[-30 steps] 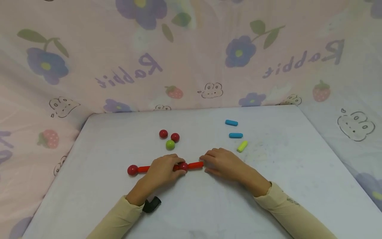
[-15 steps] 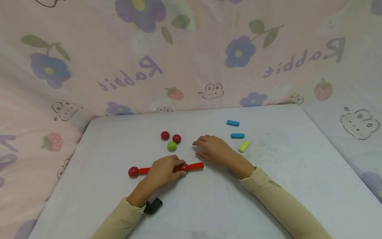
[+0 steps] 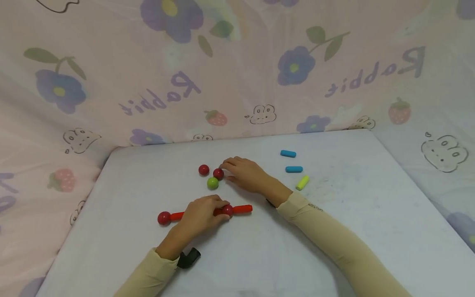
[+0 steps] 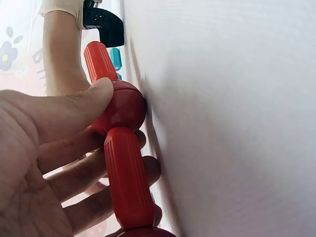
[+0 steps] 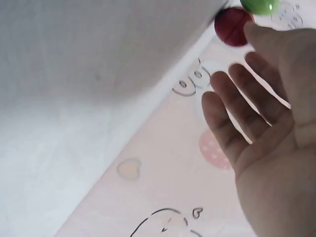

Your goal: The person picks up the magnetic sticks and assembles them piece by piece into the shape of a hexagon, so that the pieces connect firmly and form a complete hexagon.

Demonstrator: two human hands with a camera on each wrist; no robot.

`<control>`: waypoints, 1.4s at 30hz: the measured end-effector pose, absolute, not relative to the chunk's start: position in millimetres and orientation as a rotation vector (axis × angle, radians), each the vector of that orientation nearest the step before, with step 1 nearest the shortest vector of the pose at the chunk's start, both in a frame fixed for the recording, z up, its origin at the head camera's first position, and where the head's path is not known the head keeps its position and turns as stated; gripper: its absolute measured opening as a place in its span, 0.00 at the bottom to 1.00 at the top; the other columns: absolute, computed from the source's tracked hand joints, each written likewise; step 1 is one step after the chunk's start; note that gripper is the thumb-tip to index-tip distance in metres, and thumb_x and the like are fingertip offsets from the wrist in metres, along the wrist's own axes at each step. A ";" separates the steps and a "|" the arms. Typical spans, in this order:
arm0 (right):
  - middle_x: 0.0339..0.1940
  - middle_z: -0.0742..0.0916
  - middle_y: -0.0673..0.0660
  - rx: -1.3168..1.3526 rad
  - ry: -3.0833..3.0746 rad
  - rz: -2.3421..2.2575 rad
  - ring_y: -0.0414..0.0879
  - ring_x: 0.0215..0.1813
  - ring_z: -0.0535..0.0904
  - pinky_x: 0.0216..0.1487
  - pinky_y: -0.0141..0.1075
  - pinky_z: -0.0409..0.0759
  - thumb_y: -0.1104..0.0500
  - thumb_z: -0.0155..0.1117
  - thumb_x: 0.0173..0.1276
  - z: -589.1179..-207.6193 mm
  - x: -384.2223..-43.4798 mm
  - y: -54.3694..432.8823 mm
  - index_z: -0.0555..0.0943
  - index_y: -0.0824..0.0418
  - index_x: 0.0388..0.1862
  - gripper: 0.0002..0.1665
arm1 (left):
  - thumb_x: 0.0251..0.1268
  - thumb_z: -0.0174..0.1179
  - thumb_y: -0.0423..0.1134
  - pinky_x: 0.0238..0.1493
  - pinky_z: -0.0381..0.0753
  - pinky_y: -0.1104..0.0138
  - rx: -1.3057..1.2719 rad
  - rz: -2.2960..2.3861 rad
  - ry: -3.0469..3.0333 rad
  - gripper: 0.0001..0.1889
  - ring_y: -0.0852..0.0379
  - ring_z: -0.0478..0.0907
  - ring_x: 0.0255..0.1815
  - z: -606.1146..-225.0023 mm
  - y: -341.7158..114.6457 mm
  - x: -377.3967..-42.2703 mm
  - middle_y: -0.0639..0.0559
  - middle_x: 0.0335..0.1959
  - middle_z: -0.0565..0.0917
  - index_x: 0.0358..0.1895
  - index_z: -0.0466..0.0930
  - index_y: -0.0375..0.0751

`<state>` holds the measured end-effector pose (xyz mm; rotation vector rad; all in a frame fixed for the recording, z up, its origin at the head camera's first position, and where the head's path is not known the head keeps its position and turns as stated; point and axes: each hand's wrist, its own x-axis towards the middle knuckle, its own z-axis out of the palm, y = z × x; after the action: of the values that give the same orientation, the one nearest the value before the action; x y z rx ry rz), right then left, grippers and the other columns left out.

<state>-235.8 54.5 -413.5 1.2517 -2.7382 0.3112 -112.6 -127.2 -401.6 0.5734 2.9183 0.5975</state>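
A straight chain of red ribbed rods and dark red balls lies on the white table, partly covered by my left hand (image 3: 202, 214). That hand pinches a ball (image 3: 228, 210) of the chain, its thumb (image 4: 101, 96) on the near side and fingers behind. One red rod (image 3: 243, 209) sticks out to the right; at the left end is another red ball (image 3: 164, 218). My right hand (image 3: 246, 175) reaches over the table with fingers spread, its fingertips right at a loose red ball (image 3: 218, 174). In the right wrist view this red ball (image 5: 233, 27) shows beside the thumb tip.
Beside the loose red ball are a green ball (image 3: 212, 183) and a further red ball (image 3: 203, 170). Two blue rods (image 3: 294, 169) and a yellow rod (image 3: 302, 182) lie right of the right hand. Patterned cloth (image 3: 237, 82) rises behind the table (image 3: 111, 181).
My right hand has left the right end of the red rod and moved up and left to the loose balls. The left hand still holds the chain in the same place.
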 end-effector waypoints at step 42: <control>0.59 0.83 0.46 1.282 -2.845 0.248 0.42 0.59 0.80 0.60 0.38 0.79 0.51 0.70 0.67 -411.4 -229.4 41.4 0.77 0.41 0.66 0.28 | 0.56 0.73 0.43 0.41 0.79 0.63 0.586 0.612 2.918 0.19 0.58 0.79 0.41 -400.7 -126.8 -111.9 0.55 0.42 0.86 0.53 0.87 0.46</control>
<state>-229.4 41.4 -411.4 1.2819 -2.8451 0.2482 -111.9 -126.8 -400.7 0.5859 2.9177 0.6123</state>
